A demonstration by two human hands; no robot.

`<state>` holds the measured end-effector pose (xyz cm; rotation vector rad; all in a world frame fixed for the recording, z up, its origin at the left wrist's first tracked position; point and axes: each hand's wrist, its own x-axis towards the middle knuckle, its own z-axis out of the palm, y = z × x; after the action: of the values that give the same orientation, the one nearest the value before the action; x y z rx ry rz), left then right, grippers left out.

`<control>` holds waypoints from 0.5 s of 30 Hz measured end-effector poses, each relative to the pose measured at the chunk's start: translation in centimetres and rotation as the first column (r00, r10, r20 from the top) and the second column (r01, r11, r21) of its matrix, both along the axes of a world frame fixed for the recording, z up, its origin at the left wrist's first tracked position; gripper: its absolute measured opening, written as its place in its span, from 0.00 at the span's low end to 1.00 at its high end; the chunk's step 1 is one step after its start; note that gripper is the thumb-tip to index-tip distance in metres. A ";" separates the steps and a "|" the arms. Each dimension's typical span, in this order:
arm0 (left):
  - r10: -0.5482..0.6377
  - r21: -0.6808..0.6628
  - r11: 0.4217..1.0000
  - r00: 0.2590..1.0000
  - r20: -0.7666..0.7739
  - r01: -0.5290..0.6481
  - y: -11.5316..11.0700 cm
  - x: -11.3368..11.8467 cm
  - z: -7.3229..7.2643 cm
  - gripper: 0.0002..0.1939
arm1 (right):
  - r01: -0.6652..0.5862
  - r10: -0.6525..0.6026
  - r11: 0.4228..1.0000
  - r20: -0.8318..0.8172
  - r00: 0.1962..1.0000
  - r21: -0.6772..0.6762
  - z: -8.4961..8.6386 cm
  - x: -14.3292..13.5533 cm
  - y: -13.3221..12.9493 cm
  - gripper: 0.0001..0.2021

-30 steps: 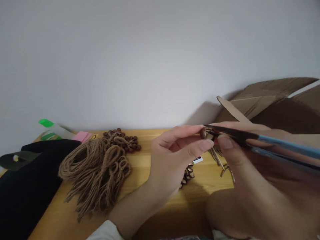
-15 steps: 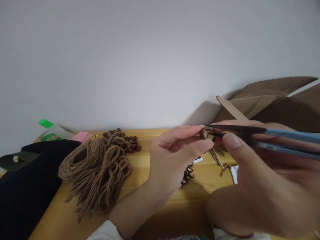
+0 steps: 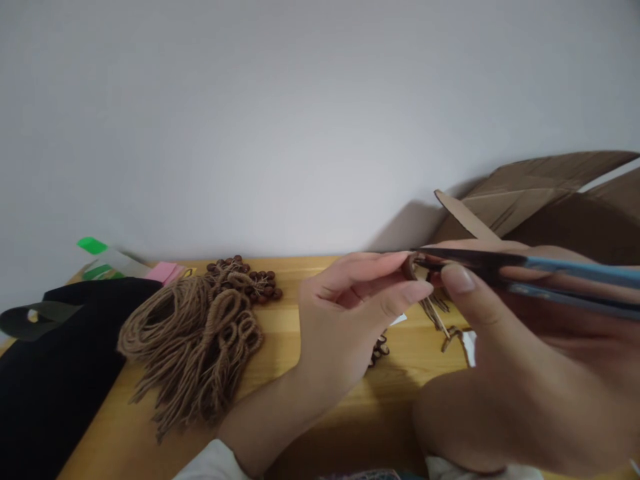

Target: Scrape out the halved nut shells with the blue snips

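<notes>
Pinching a small brown ring (image 3: 411, 268) between thumb and index finger of the left hand (image 3: 345, 313), right of centre in the frame, with its pale inner side turned rightward. Gripping a blue-and-black two-armed tool (image 3: 575, 268) in the right hand (image 3: 530, 360), at the right edge, with thumb pressed near its dark front part, and aiming it leftward at the ring. Hard to tell tip from ring there, in so small and dim a view. Below the ring, a thin pale stick (image 3: 441, 325) slanting down toward the wooden table (image 3: 280, 327). Partly hidden by the left hand, a few dark rings (image 3: 381, 348) on the tabletop. Left of centre, a looped bundle of brown cord (image 3: 190, 347), with dark beads (image 3: 271, 291) at its upper end. At lower left, black cloth (image 3: 60, 373) near pink paper (image 3: 165, 272). At right, behind the right hand, brown cardboard (image 3: 525, 180) near the pale wall (image 3: 300, 133).
</notes>
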<state>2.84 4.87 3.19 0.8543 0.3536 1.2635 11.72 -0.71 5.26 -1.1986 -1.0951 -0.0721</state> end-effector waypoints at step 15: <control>-0.108 -0.034 0.993 0.994 0.017 0.109 0.2 -0.5 0.0 0.12 | -0.035 0.034 0.999 -0.109 0.993 -0.001 1.0 0.5 -0.4 0.12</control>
<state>2.36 5.12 3.18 0.8232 0.3127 1.1593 12.26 -1.14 6.23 -1.1723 -1.0200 0.0216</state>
